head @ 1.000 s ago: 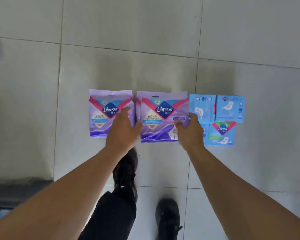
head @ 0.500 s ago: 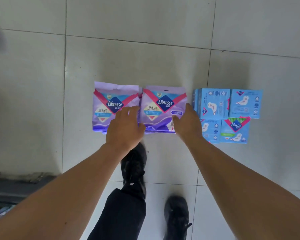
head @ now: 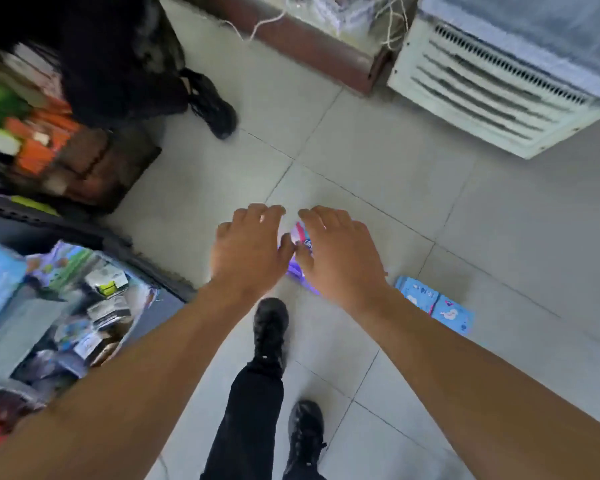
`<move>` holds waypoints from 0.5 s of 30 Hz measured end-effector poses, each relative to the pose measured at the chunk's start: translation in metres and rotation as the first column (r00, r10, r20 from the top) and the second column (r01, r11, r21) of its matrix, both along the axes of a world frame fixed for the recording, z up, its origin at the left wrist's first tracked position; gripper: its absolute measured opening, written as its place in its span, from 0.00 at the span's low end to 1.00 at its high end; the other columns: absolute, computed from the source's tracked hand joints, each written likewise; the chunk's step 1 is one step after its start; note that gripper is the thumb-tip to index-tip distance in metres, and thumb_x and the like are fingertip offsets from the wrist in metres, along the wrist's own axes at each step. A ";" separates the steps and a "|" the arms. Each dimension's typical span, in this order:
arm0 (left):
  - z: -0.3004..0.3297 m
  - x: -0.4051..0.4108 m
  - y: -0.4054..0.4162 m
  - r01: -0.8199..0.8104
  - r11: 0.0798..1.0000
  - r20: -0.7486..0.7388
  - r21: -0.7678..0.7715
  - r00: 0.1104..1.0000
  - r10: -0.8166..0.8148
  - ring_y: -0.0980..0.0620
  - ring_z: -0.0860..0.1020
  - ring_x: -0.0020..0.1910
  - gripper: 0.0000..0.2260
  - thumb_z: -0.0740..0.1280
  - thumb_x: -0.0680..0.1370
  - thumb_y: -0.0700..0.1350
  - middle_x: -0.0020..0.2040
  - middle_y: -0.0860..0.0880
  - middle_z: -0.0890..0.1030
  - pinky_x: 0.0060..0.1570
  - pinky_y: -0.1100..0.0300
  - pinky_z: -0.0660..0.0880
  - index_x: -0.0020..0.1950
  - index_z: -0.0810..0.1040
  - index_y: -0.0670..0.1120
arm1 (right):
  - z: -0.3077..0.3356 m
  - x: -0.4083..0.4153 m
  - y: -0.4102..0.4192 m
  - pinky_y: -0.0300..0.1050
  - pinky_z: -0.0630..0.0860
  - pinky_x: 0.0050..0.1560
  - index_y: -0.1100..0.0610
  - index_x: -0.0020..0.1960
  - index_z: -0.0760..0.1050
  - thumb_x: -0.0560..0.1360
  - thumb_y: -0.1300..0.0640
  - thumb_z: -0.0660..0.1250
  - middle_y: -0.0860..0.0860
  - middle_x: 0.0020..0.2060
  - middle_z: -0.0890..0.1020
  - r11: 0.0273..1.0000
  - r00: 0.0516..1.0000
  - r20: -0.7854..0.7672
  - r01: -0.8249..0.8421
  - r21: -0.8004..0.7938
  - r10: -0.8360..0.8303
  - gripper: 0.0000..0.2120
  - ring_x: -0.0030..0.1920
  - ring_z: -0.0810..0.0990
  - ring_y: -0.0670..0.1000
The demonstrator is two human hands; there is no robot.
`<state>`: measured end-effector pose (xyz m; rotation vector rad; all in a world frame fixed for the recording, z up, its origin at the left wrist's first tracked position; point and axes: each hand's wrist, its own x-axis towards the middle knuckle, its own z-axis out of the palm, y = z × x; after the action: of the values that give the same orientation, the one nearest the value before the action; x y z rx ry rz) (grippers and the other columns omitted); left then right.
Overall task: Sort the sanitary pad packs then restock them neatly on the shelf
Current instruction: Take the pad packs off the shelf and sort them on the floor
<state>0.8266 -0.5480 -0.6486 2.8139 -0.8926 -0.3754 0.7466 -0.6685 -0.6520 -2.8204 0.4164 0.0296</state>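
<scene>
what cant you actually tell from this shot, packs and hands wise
- Purple packs, head view: mostly covered by the left hand and right hand; count, label and grip unreadable.
- Blue packs, head view: partly hidden by the right forearm; print too small.
- Shelf goods, head view: motion-blurred, cut by the left edge.

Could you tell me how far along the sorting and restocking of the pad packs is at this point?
Sorting looks done: blue packs lie grouped on the floor. In hand: the left hand and right hand cover the purple pack; grip unclear. Left: shelving every pack.
</scene>
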 end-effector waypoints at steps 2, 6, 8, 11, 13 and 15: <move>0.044 0.004 0.038 -0.105 0.994 0.032 -0.013 0.994 0.105 0.47 0.71 0.64 0.19 0.59 0.80 0.53 0.67 0.50 0.73 0.60 0.50 0.67 0.70 0.69 0.52 | 0.046 0.022 0.030 0.49 0.74 0.42 0.56 0.61 0.75 0.73 0.49 0.59 0.53 0.53 0.81 0.994 0.993 0.057 -0.105 -0.028 0.107 0.20 0.49 0.80 0.57; 0.107 0.007 0.130 -0.326 0.942 0.100 -0.077 0.938 0.333 0.46 0.70 0.65 0.19 0.59 0.79 0.54 0.66 0.50 0.72 0.60 0.49 0.68 0.69 0.69 0.53 | 0.103 0.056 0.104 0.50 0.73 0.39 0.57 0.61 0.75 0.72 0.53 0.66 0.54 0.52 0.80 0.955 0.948 0.127 -0.286 -0.076 0.293 0.19 0.47 0.79 0.59; 0.129 0.003 0.181 -0.426 0.897 0.113 -0.120 0.892 0.438 0.45 0.70 0.64 0.18 0.60 0.78 0.53 0.65 0.49 0.72 0.59 0.49 0.68 0.67 0.71 0.52 | 0.120 0.065 0.148 0.50 0.72 0.39 0.57 0.62 0.74 0.73 0.53 0.65 0.55 0.51 0.80 0.936 0.926 0.139 -0.347 -0.059 0.352 0.18 0.47 0.78 0.60; 0.144 -0.013 0.261 -0.535 0.826 0.147 -0.176 0.815 0.560 0.44 0.73 0.60 0.16 0.63 0.77 0.50 0.62 0.48 0.76 0.57 0.48 0.70 0.64 0.74 0.49 | 0.135 0.067 0.215 0.49 0.71 0.39 0.57 0.63 0.73 0.74 0.54 0.66 0.54 0.52 0.79 0.899 0.885 0.184 -0.437 0.009 0.428 0.19 0.48 0.78 0.59; 0.145 -0.026 0.313 -0.614 0.767 0.143 -0.188 0.755 0.639 0.44 0.74 0.60 0.16 0.65 0.77 0.50 0.61 0.48 0.76 0.55 0.48 0.71 0.64 0.74 0.49 | 0.136 0.065 0.259 0.50 0.72 0.42 0.56 0.66 0.71 0.74 0.53 0.67 0.53 0.54 0.79 0.861 0.849 0.211 -0.505 0.061 0.484 0.21 0.51 0.77 0.58; 0.142 -0.037 0.360 -0.685 0.707 0.122 -0.175 0.698 0.706 0.45 0.73 0.61 0.17 0.65 0.77 0.50 0.62 0.49 0.76 0.55 0.49 0.72 0.65 0.74 0.50 | 0.128 0.064 0.300 0.52 0.74 0.46 0.55 0.69 0.68 0.75 0.51 0.66 0.53 0.58 0.77 0.832 0.837 0.196 -0.539 0.134 0.511 0.24 0.56 0.76 0.57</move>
<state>0.7899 -0.1883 -0.5062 2.8309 0.1921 0.0518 0.8104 -0.3680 -0.5235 -2.6346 -0.3927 -0.0311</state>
